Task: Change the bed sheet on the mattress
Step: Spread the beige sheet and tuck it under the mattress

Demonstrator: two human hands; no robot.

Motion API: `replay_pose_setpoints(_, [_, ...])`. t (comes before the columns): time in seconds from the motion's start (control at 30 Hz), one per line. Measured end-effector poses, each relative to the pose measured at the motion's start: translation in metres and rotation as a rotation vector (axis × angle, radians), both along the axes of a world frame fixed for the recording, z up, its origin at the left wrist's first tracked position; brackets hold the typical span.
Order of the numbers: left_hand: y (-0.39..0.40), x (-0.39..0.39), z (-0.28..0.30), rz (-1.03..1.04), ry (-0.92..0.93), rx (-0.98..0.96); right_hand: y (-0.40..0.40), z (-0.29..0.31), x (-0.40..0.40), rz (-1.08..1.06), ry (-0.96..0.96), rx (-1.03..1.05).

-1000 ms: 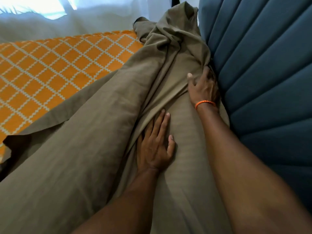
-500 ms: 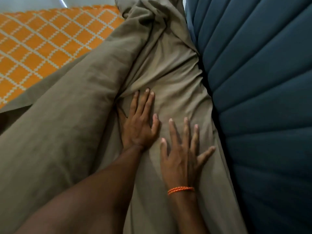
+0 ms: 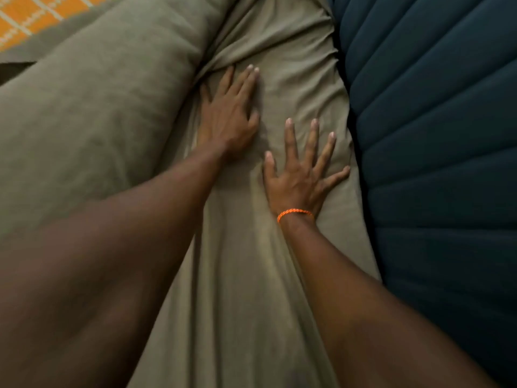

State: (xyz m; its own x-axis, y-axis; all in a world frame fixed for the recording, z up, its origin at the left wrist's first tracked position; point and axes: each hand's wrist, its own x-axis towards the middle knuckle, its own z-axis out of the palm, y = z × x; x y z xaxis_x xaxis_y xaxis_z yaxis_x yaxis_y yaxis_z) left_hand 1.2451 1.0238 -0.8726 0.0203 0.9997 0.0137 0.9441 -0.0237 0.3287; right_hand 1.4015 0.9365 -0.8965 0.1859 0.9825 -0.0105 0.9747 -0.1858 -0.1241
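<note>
- Head view, surroundings: padded dark blue headboard (image 3: 436, 141) with slanting stitched panels fills the right side. Along its foot runs the head edge of the bed.
- Head view, task's thing: olive-grey bed sheet (image 3: 293, 88) covers nearly everything else. A flat, creased strip of it lies right against the headboard, and a thick rolled or bunched fold of the same cloth rises to the left of that strip.
- Head view, mattress: a small patch of orange mattress (image 3: 30, 15) with a white lattice pattern shows bare in the top left corner, so the sheet is not yet spread over that part.
- Head view, left hand (image 3: 229, 113): it lies palm down on the sheet with fingers straight and close together, grasping nothing, at the foot of the bunched fold.
- Head view, right hand (image 3: 299, 175): it is also flat on the cloth, fingers splayed wide and straight, holding nothing. Its little finger reaches almost to the headboard. An orange bracelet (image 3: 295, 214) circles the wrist.
- Step in hand, as I judge it: pressing and smoothing the new sheet along the head edge, likely before tucking it.
- Next move, as I judge it: the fingers need to push the sheet's edge down into the gap by the headboard. Then the bunched fold must be drawn leftward across the bare orange mattress, without dragging the pressed strip loose.
</note>
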Motion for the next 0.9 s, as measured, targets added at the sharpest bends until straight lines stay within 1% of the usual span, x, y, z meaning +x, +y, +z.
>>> replay_pose_setpoints(0.07, [-0.041, 0.004, 0.015, 0.032, -0.035, 0.082, -0.001, -0.003, 0.0, 0.004, 0.015, 0.023])
replay_pose_setpoints(0.13, [-0.109, 0.015, 0.021, 0.137, -0.181, 0.153, 0.003, -0.003, 0.003, 0.018, 0.037, 0.036])
replay_pose_setpoints(0.17, [-0.146, 0.023, 0.02, 0.194, -0.254, 0.151, 0.008, -0.003, 0.005, 0.02, 0.048, 0.031])
replay_pose_setpoints(0.23, [-0.238, 0.034, 0.019, 0.283, -0.291, 0.123, 0.003, -0.003, 0.006, 0.012, 0.06, 0.007])
replay_pose_setpoints(0.3, [-0.315, 0.038, 0.017, 0.319, -0.241, 0.079, 0.009, 0.004, 0.006, 0.039, 0.078, -0.061])
replay_pose_setpoints(0.33, [-0.351, 0.04, 0.016, 0.311, -0.181, 0.037, 0.011, 0.01, 0.011, 0.075, 0.087, -0.106])
replay_pose_setpoints(0.4, [-0.397, 0.044, 0.015, 0.263, -0.005, -0.054, 0.016, 0.028, 0.037, 0.21, 0.099, -0.212])
replay_pose_setpoints(0.47, [-0.407, 0.045, 0.009, 0.225, 0.114, -0.082, 0.012, 0.042, 0.07, 0.31, 0.164, -0.281])
replay_pose_setpoints(0.53, [-0.403, 0.047, 0.004, 0.237, 0.131, -0.074, -0.021, 0.045, 0.09, 0.26, 0.2, -0.259])
replay_pose_setpoints(0.6, [-0.404, 0.051, 0.002, 0.244, 0.13, -0.059, -0.081, 0.044, 0.09, 0.129, 0.233, -0.189])
replay_pose_setpoints(0.63, [-0.405, 0.05, 0.001, 0.248, 0.131, -0.047, -0.119, 0.047, 0.078, 0.094, 0.256, -0.133])
replay_pose_setpoints(0.67, [-0.408, 0.049, 0.001, 0.255, 0.129, -0.033, -0.163, 0.049, 0.062, 0.105, 0.268, -0.049])
replay_pose_setpoints(0.73, [-0.408, 0.047, -0.001, 0.258, 0.119, -0.014, -0.253, 0.052, 0.02, 0.25, 0.217, 0.114])
replay_pose_setpoints(0.77, [-0.407, 0.047, -0.002, 0.243, 0.128, -0.014, -0.291, 0.051, 0.004, 0.342, 0.18, 0.121])
replay_pose_setpoints(0.83, [-0.407, 0.047, -0.003, 0.207, 0.163, -0.026, -0.336, 0.043, 0.0, 0.466, 0.123, 0.004])
replay_pose_setpoints(0.9, [-0.407, 0.044, -0.001, 0.211, 0.13, -0.046, -0.338, 0.036, 0.036, 0.472, 0.037, -0.018])
